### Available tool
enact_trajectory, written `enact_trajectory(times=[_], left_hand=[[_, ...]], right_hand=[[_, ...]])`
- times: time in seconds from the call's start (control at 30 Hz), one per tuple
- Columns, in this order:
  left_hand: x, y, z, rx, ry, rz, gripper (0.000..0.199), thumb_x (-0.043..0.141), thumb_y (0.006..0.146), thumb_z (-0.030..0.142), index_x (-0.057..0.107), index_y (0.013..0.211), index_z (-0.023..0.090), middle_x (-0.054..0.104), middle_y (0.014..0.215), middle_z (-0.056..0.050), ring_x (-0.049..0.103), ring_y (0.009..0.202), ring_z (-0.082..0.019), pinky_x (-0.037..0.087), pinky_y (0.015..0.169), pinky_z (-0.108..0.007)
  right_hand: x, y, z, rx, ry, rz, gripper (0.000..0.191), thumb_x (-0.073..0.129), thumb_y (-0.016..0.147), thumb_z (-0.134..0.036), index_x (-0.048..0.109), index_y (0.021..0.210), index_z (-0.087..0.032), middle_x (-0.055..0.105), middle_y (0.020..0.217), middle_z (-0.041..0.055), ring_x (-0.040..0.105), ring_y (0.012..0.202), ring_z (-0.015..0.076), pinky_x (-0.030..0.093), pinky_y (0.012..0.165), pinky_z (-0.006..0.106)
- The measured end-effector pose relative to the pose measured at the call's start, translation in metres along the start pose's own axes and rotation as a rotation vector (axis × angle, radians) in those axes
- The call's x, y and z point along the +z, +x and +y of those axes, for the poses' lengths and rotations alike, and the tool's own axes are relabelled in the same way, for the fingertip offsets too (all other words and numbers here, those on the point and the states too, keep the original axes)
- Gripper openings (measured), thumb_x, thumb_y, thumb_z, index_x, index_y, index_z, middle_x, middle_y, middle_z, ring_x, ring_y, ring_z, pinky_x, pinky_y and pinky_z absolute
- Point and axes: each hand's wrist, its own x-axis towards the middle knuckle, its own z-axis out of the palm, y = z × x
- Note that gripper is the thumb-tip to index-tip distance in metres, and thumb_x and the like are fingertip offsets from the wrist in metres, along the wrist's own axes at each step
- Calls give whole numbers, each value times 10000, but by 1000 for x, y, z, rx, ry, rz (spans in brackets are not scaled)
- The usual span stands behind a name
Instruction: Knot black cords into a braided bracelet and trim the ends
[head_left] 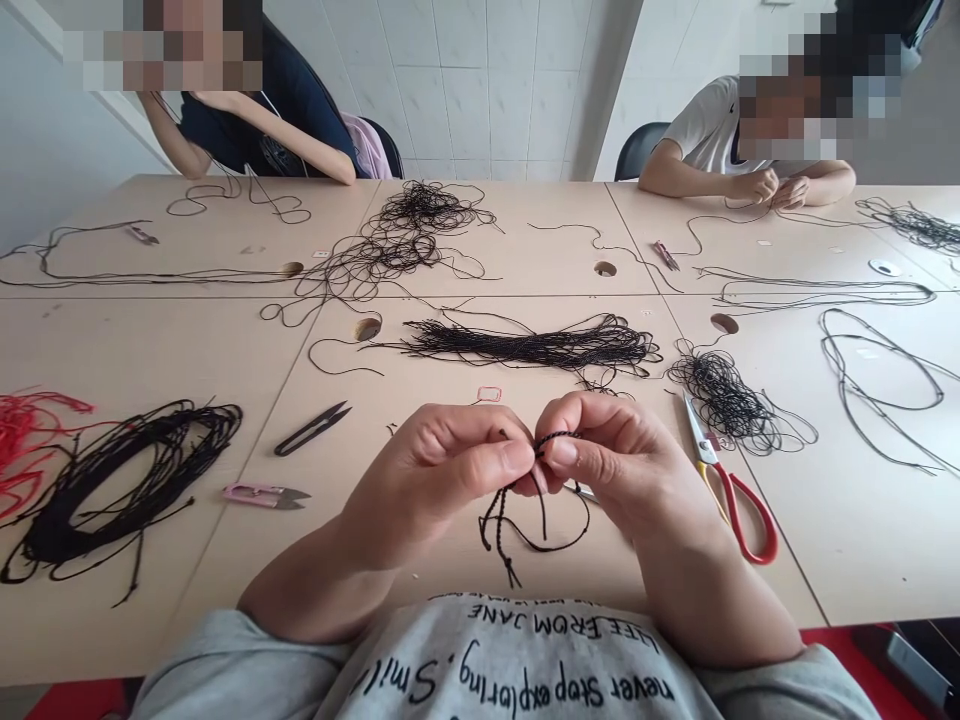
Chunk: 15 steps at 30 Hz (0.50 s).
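Observation:
My left hand [465, 465] and my right hand [600, 445] meet close in front of my chest, above the near part of the table. Both are closed, thumb against fingers, pinching one black braided cord [543, 510] between them. A short twisted stretch shows at the right fingertips, and loose ends with small knots and a loop hang below the hands. The exact point where the fingers grip is partly hidden. Behind my right hand lie red-handled scissors [750, 515], with the blades pointing away from me.
A tied bundle of black cords [525, 345] lies beyond my hands, with a loose tangle [724, 400] to its right. At left are a black cord coil [56, 520], red cords [26, 440], black snips [311, 430] and pink snips [266, 496]. Two people sit across the table [247, 590], handling cords.

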Motion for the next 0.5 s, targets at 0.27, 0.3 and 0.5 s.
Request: enact_trajectory(times=[0.27, 0.3, 0.5], left_hand=[[5, -5, 3, 189, 295, 131, 369, 483, 1007, 181, 564, 648, 204, 541, 614, 23, 493, 591, -115, 395, 535, -271], [6, -6, 3, 190, 324, 147, 370, 476, 1008, 179, 540, 645, 200, 519, 615, 26, 477, 590, -111, 387, 536, -270], [9, -8, 3, 158, 268, 114, 364, 480, 1010, 215, 530, 650, 199, 507, 609, 23, 466, 580, -115, 380, 529, -276]], right_hand=[[5, -8, -12, 69, -342, 58, 225, 855, 814, -284, 673, 821, -152, 650, 693, -8, 543, 573, 74, 446, 476, 162], [6, -9, -12, 84, -377, 67, 239, 870, 795, -278, 669, 808, -152, 631, 674, -17, 516, 548, 68, 424, 452, 157], [4, -5, -3, 68, -309, -15, 282, 830, 832, -316, 617, 736, -157, 563, 642, -26, 454, 534, 64, 390, 444, 162]])
